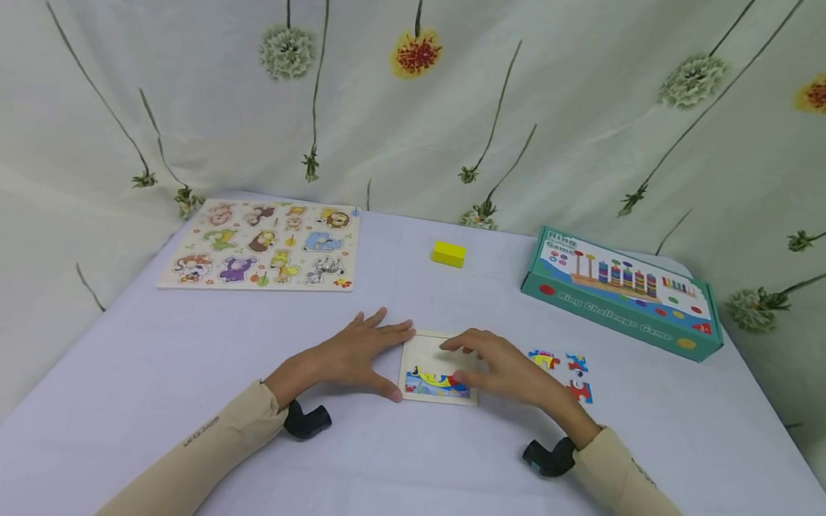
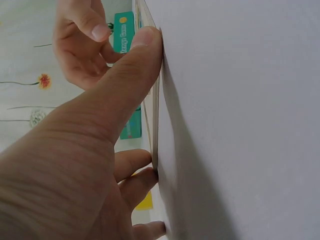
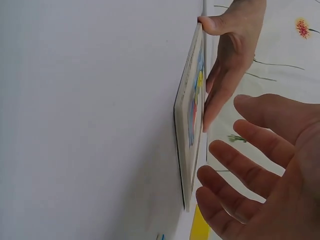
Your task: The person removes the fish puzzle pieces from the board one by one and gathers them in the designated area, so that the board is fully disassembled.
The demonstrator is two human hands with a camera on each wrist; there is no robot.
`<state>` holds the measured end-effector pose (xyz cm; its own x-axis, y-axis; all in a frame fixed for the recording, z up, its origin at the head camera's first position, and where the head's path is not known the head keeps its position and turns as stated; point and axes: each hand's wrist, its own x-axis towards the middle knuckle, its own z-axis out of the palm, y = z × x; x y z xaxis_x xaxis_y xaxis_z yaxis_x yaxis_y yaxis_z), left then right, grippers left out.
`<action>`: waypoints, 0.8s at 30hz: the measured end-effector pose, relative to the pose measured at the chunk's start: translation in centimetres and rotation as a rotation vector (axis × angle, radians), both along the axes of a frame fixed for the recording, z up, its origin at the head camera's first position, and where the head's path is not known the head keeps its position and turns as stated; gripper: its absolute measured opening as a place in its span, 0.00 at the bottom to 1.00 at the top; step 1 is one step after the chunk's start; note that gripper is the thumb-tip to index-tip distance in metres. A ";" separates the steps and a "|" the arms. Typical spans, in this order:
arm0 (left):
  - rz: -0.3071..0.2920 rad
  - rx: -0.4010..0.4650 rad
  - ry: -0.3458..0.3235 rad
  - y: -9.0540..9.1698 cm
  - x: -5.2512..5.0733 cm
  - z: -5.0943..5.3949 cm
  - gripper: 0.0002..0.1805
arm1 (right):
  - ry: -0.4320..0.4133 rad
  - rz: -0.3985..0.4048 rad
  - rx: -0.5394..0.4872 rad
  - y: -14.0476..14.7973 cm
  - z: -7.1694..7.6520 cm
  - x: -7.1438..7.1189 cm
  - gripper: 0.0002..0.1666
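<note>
A small wooden jigsaw tray (image 1: 425,349) lies flat on the white cloth. Colourful puzzle pieces (image 1: 423,382) fill its near part, while its far part shows bare wood. The left hand (image 1: 353,355) is spread along the tray's left side, its thumb at the near corner and a fingertip at the far one. Above the tray's right part hovers the right hand (image 1: 509,370), with loosely bent fingers and nothing between them in the right wrist view. Several loose jigsaw pieces (image 1: 579,391) lie right of the tray, partly hidden behind the right hand.
A wooden board with animal figures (image 1: 261,242) lies at the back left. Behind the tray sits a yellow block (image 1: 449,254). The green Ring Challenge Game box (image 1: 624,293) occupies the back right. A flowered curtain (image 1: 392,130) hangs behind the table.
</note>
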<state>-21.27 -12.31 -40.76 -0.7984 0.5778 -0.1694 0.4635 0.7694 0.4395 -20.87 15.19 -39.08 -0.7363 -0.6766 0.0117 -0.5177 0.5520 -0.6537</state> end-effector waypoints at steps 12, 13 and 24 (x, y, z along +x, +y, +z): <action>-0.018 0.010 0.017 -0.1 0.0 -0.1 0.56 | -0.005 0.083 0.077 -2.4 -0.5 -0.3 0.27; -0.017 0.013 0.014 -0.1 0.0 -0.1 0.56 | -0.007 0.091 0.080 -2.6 -0.4 -0.3 0.28; -0.011 0.013 0.008 0.0 0.0 0.0 0.56 | -0.012 0.124 0.120 -3.1 -0.5 -0.9 0.25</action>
